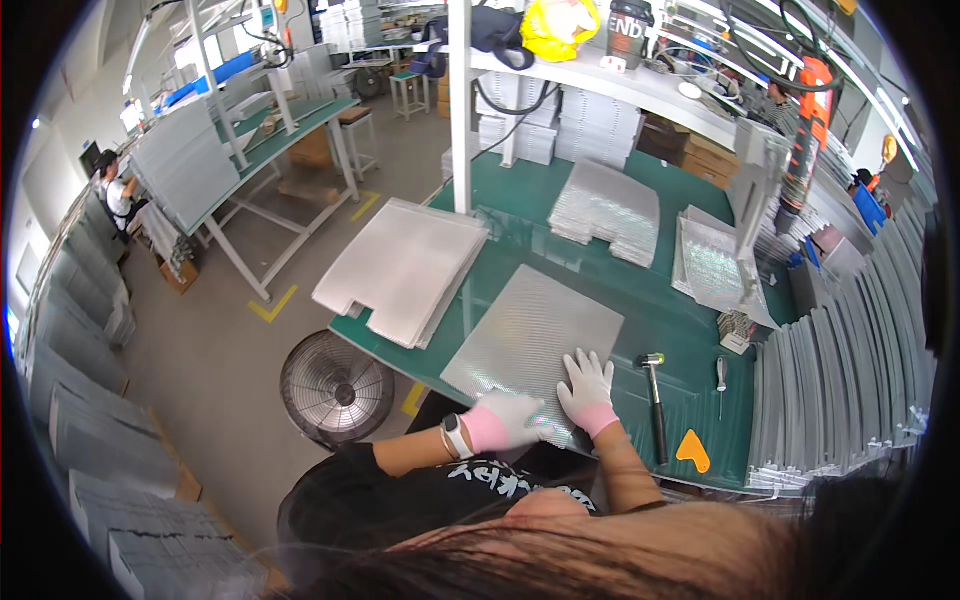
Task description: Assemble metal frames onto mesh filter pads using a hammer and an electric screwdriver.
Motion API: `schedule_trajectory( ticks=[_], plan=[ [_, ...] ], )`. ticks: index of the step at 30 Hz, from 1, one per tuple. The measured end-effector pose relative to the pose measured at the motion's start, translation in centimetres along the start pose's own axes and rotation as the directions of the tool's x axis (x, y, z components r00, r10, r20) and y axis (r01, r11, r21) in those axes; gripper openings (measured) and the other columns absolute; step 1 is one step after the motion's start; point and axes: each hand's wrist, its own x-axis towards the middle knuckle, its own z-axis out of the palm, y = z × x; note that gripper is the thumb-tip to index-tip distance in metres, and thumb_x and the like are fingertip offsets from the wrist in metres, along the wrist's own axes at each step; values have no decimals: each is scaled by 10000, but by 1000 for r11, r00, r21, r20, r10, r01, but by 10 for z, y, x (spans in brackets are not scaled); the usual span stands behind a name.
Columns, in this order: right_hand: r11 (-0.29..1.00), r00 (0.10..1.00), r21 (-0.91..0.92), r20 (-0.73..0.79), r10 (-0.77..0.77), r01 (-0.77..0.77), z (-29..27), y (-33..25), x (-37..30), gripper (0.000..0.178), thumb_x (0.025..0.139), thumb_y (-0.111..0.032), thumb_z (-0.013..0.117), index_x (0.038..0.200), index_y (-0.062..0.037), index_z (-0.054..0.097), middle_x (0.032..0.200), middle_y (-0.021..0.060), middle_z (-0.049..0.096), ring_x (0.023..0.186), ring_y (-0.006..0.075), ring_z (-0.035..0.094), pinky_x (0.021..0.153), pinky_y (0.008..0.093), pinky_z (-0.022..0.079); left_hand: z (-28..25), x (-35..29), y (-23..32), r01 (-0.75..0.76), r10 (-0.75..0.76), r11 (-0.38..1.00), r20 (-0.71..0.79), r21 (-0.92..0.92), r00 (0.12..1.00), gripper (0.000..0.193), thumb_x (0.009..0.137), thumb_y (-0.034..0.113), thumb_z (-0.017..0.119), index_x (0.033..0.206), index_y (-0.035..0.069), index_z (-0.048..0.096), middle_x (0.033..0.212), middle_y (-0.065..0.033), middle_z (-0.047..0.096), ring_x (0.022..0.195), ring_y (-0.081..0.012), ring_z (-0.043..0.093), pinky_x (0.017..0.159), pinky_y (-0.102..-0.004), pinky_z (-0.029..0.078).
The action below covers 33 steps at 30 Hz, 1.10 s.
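A flat silvery-grey panel with a fine mesh-like surface lies slantwise on the green tabletop before me. My right hand, in a white glove with a pink cuff, rests open on the panel's near right part, fingers spread. Gloved the same way, my left hand is at the panel's near edge, its fingers drawn together and pointing right. Shiny, rainbow-tinted material shows by its fingertips; what they pinch is hidden. Right of the panel lie a black-handled hammer, a screwdriver and an orange heart-shaped piece.
A stack of pale notched sheets lies at the table's left edge, with more notched sheets farther back. Upright grey panels line the right side. An orange power driver hangs at upper right. A floor fan stands left.
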Motion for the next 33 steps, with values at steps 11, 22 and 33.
schedule_trajectory(
  ticks=[11,22,33],
  plan=[
    [942,804,241,-497,327,-234,-52,154,237,519,847,-330,584,1258,-16,541,1309,202,526,1176,397,524,999,440,438,6,39,-90,162,-64,948,-333,276,941,750,826,516,609,1367,22,450,1443,-196,404,1365,-387,321,1124,-533,223],
    [756,737,-119,-364,570,-644,-113,105,295,501,839,-196,631,1317,-125,498,1261,157,499,1163,318,547,967,402,453,3,45,-98,164,-84,964,-348,207,934,729,795,501,645,1326,27,486,1420,-210,415,1341,-407,330,1124,-533,221],
    [322,731,808,-586,349,494,-169,123,221,447,930,2,547,1369,7,461,1238,54,576,958,73,553,843,210,462,23,52,-124,136,-104,987,-306,87,946,713,827,463,616,1374,38,453,1463,-192,381,1378,-410,280,1146,-529,175]
  ],
)
